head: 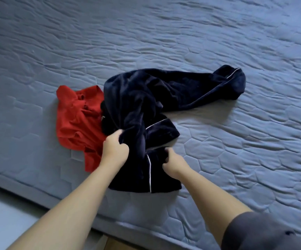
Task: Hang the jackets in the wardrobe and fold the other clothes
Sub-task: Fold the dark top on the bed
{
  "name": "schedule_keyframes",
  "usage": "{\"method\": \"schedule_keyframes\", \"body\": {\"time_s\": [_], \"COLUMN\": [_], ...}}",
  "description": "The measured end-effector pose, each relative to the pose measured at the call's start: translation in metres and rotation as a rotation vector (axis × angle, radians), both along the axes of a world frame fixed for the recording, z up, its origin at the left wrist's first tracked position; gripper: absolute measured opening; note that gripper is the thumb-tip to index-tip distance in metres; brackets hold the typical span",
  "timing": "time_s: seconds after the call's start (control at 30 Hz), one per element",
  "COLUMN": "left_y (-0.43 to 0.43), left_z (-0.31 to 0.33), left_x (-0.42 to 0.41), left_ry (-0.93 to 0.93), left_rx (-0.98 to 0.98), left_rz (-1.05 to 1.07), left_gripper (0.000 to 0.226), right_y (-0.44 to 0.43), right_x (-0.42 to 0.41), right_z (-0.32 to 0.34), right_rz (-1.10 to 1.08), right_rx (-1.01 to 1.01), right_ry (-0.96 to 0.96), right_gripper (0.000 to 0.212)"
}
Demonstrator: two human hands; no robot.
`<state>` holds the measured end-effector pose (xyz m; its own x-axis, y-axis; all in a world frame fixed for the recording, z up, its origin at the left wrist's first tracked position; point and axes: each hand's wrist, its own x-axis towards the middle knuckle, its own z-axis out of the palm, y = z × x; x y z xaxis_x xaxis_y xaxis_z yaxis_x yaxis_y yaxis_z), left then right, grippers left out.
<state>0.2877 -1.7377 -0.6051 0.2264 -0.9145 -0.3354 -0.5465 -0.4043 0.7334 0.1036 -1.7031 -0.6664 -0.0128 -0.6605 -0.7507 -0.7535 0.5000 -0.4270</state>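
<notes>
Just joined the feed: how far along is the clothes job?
Nothing in view looks folded or hung yet. In hand: the left hand and right hand grip the crumpled navy garment on the bed. Left: sorting that one, plus the red garment lying bunched against it.

1. A navy plush garment [137, 98] with thin white piping lies crumpled on the blue quilted bed [236, 141]. One long section trails toward the far right, and its near end is bunched close to the bed's edge.
2. A red garment [77, 120] lies rumpled just left of it, its right side partly covered by the navy fabric.
</notes>
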Motion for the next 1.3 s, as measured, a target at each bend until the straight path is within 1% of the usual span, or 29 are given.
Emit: {"method": "schedule_keyframes", "body": {"time_s": [0.03,0.07,0.13,0.17,0.2,0.23,0.27,0.3,0.33,0.37,0.43,0.5,0.57,0.63,0.7,0.77,0.83,0.9,0.97,1.0,1.03,1.07,1.13,1.17,1.2,1.23,1.3], "left_y": [0.004,0.009,0.019,0.024,0.029,0.032,0.035,0.037,0.039,0.041,0.046,0.052,0.066,0.083,0.107,0.133,0.163,0.194,0.228,0.243,0.257,0.270,0.288,0.293,0.295,0.296,0.295], "left_z": [0.012,0.027,0.058,0.074,0.092,0.112,0.134,0.156,0.177,0.197,0.236,0.274,0.315,0.351,0.384,0.416,0.443,0.465,0.484,0.493,0.500,0.509,0.523,0.527,0.531,0.535,0.549], "left_x": [-0.009,-0.017,-0.030,-0.036,-0.043,-0.050,-0.056,-0.062,-0.069,-0.075,-0.084,-0.092,-0.104,-0.118,-0.137,-0.162,-0.190,-0.220,-0.249,-0.262,-0.275,-0.289,-0.316,-0.329,-0.342,-0.352,-0.364], "left_ry": [0.118,0.233,0.417,0.491,0.555,0.616,0.674,0.719,0.748,0.756,0.701,0.560,0.312,0.090,-0.005,-0.067,-0.116,-0.103,-0.065,-0.023,0.057,0.165,0.355,0.368,0.335,0.294,0.272], "left_rx": [0.022,0.061,0.172,0.220,0.258,0.282,0.298,0.308,0.304,0.283,0.195,0.068,-0.085,-0.226,-0.349,-0.429,-0.468,-0.537,-0.663,-0.725,-0.740,-0.688,-0.455,-0.375,-0.356,-0.378,-0.428], "left_rz": [-0.058,-0.114,-0.251,-0.323,-0.384,-0.428,-0.450,-0.460,-0.466,-0.471,-0.477,-0.496,-0.516,-0.461,-0.379,-0.336,-0.296,-0.255,-0.200,-0.200,-0.243,-0.331,-0.545,-0.608,-0.626,-0.610,-0.577], "left_gripper": [0.056,0.060,0.066,0.063,0.056,0.045,0.036,0.033,0.037,0.045,0.056,0.058,0.040,0.031,0.021,0.025,0.026,0.029,0.027,0.023,0.020,0.022,0.041,0.050,0.055,0.052,0.027], "right_y": [-0.004,-0.009,-0.018,-0.021,-0.023,-0.023,-0.022,-0.019,-0.013,-0.005,0.013,0.032,0.056,0.081,0.107,0.135,0.165,0.192,0.216,0.227,0.237,0.245,0.260,0.267,0.273,0.279,0.290], "right_x": [-0.008,-0.016,-0.035,-0.044,-0.052,-0.060,-0.068,-0.075,-0.083,-0.093,-0.118,-0.147,-0.182,-0.213,-0.240,-0.260,-0.275,-0.289,-0.301,-0.307,-0.312,-0.318,-0.327,-0.330,-0.334,-0.337,-0.343], "right_z": [0.014,0.030,0.065,0.082,0.099,0.115,0.131,0.148,0.167,0.187,0.229,0.273,0.325,0.378,0.431,0.480,0.526,0.567,0.600,0.614,0.628,0.640,0.660,0.668,0.674,0.679,0.687], "right_rz": [-0.108,-0.172,-0.164,-0.113,-0.052,0.010,0.060,0.072,0.031,-0.048,-0.193,-0.249,-0.243,-0.229,-0.220,-0.230,-0.257,-0.308,-0.368,-0.402,-0.437,-0.473,-0.537,-0.559,-0.570,-0.573,-0.581], "right_rx": [-0.111,-0.233,-0.458,-0.529,-0.563,-0.584,-0.601,-0.629,-0.650,-0.658,-0.664,-0.708,-0.750,-0.750,-0.750,-0.778,-0.802,-0.816,-0.831,-0.850,-0.874,-0.898,-0.930,-0.941,-0.951,-0.961,-0.982], "right_ry": [-0.026,-0.047,-0.069,-0.074,-0.084,-0.097,-0.094,-0.075,-0.077,-0.118,-0.206,-0.229,-0.230,-0.265,-0.296,-0.329,-0.381,-0.453,-0.509,-0.531,-0.557,-0.581,-0.614,-0.629,-0.647,-0.667,-0.679], "right_gripper": [0.076,0.084,0.094,0.095,0.091,0.080,0.062,0.041,0.028,0.026,0.027,0.013,0.021,0.026,0.027,0.021,0.015,0.017,0.016,0.014,0.013,0.012,0.011,0.012,0.012,0.012,0.012]}}
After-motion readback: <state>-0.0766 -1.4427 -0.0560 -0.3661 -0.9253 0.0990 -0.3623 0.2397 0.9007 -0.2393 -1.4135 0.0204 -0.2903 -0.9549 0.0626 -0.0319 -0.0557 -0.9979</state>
